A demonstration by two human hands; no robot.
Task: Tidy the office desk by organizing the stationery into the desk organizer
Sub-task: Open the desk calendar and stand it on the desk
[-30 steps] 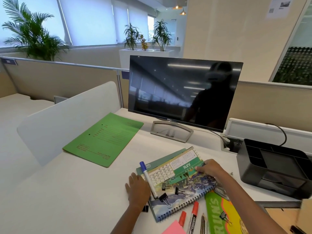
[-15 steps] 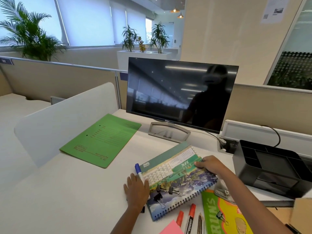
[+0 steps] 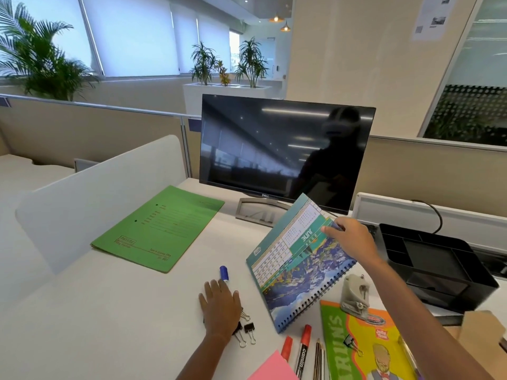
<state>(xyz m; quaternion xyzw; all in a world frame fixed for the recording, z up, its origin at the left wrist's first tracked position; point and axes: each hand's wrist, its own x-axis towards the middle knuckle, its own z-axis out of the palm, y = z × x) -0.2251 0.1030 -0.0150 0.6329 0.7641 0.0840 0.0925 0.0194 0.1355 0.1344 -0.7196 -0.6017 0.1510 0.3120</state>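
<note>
My right hand (image 3: 349, 239) grips the far edge of a spiral-bound calendar (image 3: 296, 264) and holds it tilted up, with its spiral edge low near the desk. My left hand (image 3: 220, 307) lies flat on the desk, fingers straight, over a blue-capped marker (image 3: 224, 273) whose cap sticks out beyond the fingertips. Black binder clips (image 3: 247, 329) lie beside the left wrist. The black desk organizer (image 3: 436, 259) stands at the right, its compartments showing nothing inside.
A green folder (image 3: 159, 229) lies at the left and a monitor (image 3: 285, 152) stands behind. Near the front edge are two red markers (image 3: 303, 349), pencils (image 3: 318, 360), a pink paper (image 3: 274, 370), a yellow-green book (image 3: 367, 349) with a stapler (image 3: 355, 294) and clip on it.
My right hand has lifted the calendar's far edge off the desk. The marker and binder clips that lay on it are now on the desk by my left hand.
</note>
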